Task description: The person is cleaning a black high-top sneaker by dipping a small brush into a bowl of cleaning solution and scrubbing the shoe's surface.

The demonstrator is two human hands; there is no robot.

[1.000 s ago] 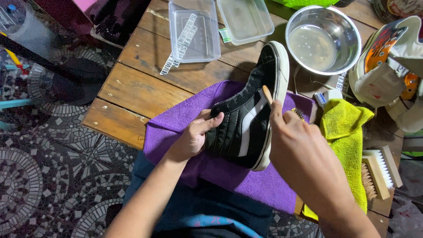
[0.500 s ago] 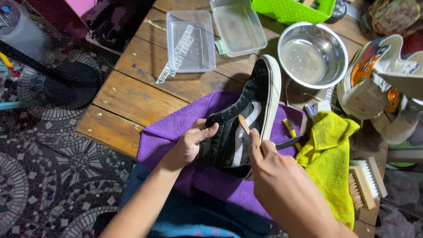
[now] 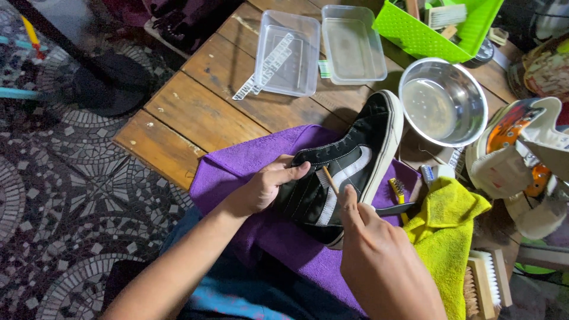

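While my left hand [image 3: 264, 189] grips the black shoe [image 3: 341, 172], my right hand [image 3: 379, 261] pinches a small wooden brush handle [image 3: 329, 180] against its side.
Lying on the purple cloth [image 3: 237, 166], the shoe points away from me, toe toward the steel bowl [image 3: 443, 102] of water; beyond sit two empty clear tubs [image 3: 287, 53].

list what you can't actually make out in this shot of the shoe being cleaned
Head view only:
- Brush head of the wooden-handled tool: hidden behind the right hand.
- Heel end of the black shoe: covered by both hands; the left hand grips its upper.
- Metal bowl: whether it holds water is unclear.
- Scrub brush: cut off by the bottom edge.
- Green basket: cut off by the top edge.
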